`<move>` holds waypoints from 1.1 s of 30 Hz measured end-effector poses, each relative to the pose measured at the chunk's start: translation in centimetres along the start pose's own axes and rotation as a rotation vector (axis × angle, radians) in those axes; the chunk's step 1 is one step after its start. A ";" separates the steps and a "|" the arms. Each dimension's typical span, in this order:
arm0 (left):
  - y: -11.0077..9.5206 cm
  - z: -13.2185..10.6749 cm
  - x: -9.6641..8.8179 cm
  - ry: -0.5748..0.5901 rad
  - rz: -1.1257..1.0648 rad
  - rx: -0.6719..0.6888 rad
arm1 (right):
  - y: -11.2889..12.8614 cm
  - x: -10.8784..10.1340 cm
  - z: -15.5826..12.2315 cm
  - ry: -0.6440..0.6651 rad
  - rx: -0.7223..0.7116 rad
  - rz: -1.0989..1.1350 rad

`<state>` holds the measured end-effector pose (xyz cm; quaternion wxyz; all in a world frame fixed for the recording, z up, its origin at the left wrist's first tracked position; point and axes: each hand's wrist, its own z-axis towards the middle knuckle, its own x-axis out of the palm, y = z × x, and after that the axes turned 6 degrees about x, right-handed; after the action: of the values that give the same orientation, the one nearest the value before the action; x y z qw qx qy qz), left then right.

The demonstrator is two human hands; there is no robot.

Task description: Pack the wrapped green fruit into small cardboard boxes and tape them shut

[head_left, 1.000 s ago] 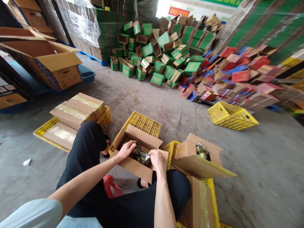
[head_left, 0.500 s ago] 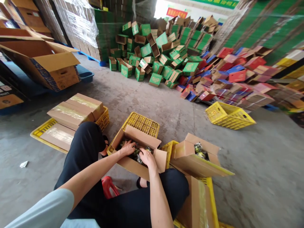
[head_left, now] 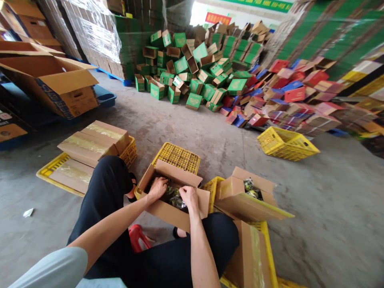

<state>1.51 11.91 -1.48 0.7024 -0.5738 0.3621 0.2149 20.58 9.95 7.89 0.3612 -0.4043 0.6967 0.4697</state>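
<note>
An open cardboard box [head_left: 171,214] sits between my knees on an upturned yellow crate. Inside lie several dark, yellow-green items in shiny clear plastic [head_left: 176,199]; their kind is too small to tell. My left hand [head_left: 158,188] reaches in at the box's left end, fingers stretched over the contents. Above the right part of the contents is my right hand [head_left: 189,196], its fingers drawn together in a pinch; whatever they hold is hidden. Close by on the right, a second open box [head_left: 240,200] holds similar plastic-wrapped items.
Taped cartons [head_left: 90,142] rest on a yellow crate at left. Another taped carton [head_left: 247,256] lies by my right knee. A yellow crate [head_left: 285,146] stands farther right. Beneath me is a red stool [head_left: 138,236]. Green boxes [head_left: 193,101] and red-blue boxes [head_left: 294,95] are heaped behind.
My right hand has lifted slightly and moved right, its fingers now pinched. My left hand has shifted a little left, baring more of the wrapped items between the hands.
</note>
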 end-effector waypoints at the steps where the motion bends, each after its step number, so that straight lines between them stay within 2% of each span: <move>1: 0.1 0.0 -0.3 -0.002 -0.013 -0.024 | -0.2 -0.2 0.1 -0.030 0.014 0.004; 5: 0.3 0.2 -1.4 0.069 -0.058 -0.115 | -0.5 -0.6 0.3 -0.123 0.018 0.004; 9: -0.2 0.4 -1.6 0.118 -0.083 -0.194 | -0.2 0.3 0.2 -0.156 -0.106 -0.012; 14: -0.9 1.2 -1.0 0.166 -0.094 -0.295 | -0.1 2.0 -0.5 -0.057 -0.305 -0.021; 17: -1.2 2.0 -0.7 0.196 -0.067 -0.379 | 0.0 2.3 -0.4 -0.018 -0.339 -0.030; 20: -1.3 2.8 -0.7 0.236 -0.013 -0.457 | -0.3 1.7 0.3 -0.025 -0.307 -0.027; 23: -1.4 3.1 -0.8 0.267 0.042 -0.473 | -1.1 0.6 0.9 -0.075 -0.211 -0.023; 28: -1.8 2.3 -0.7 0.315 0.109 -0.393 | -2.7 -0.8 0.6 -0.158 -0.029 -0.033; 33: -2.2 1.6 -0.4 0.342 0.112 -0.334 | -2.4 -0.7 0.2 -0.173 -0.011 -0.059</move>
<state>3.24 12.96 0.38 0.5133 -0.6890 0.4665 0.2102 23.05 9.75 7.60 0.4316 -0.3843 0.6482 0.4958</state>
